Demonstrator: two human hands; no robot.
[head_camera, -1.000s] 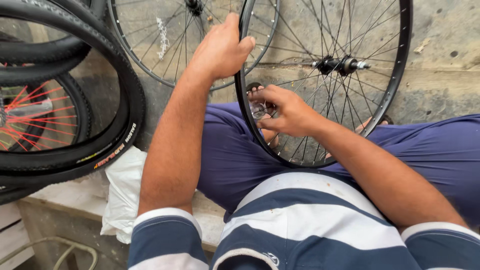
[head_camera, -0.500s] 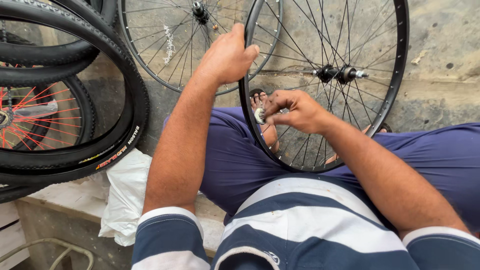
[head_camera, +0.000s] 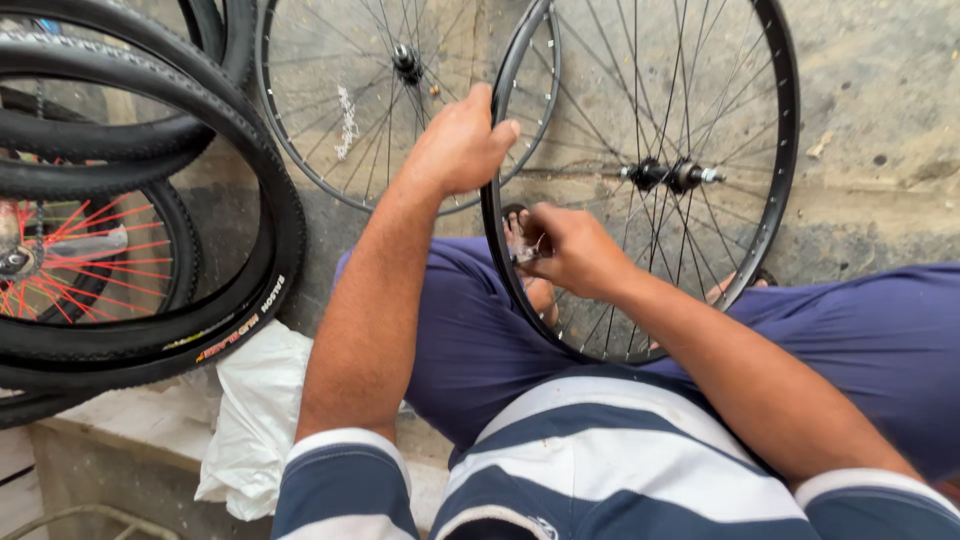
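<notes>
Gripping the black rim of a spoked bicycle wheel (head_camera: 775, 150) at centre frame, the left hand (head_camera: 460, 145) is clenched over the rim's upper-left arc, thumb toward the spokes. The wheel stands upright between the seated person's knees, its lower edge resting against blue trousers (head_camera: 880, 340), its silver hub (head_camera: 672, 175) right of centre. The right hand (head_camera: 570, 250) reaches through from the lower right and pinches a small metal piece (head_camera: 528, 250) against the inner rim, just below the left hand; what that piece is cannot be told from this view, though it appears to be a small tool or a spoke nipple. A second bare wheel (head_camera: 345, 120) leans against the concrete wall at upper centre, behind the left hand. Black tyres (head_camera: 245, 190) are stacked at the left of the frame, with a red-spoked wheel (head_camera: 80, 260) showing through them. A crumpled white plastic bag (head_camera: 255, 410) lies at lower left, beside the left forearm. A blue and white striped shirt (head_camera: 600, 460) fills the bottom of the frame.
</notes>
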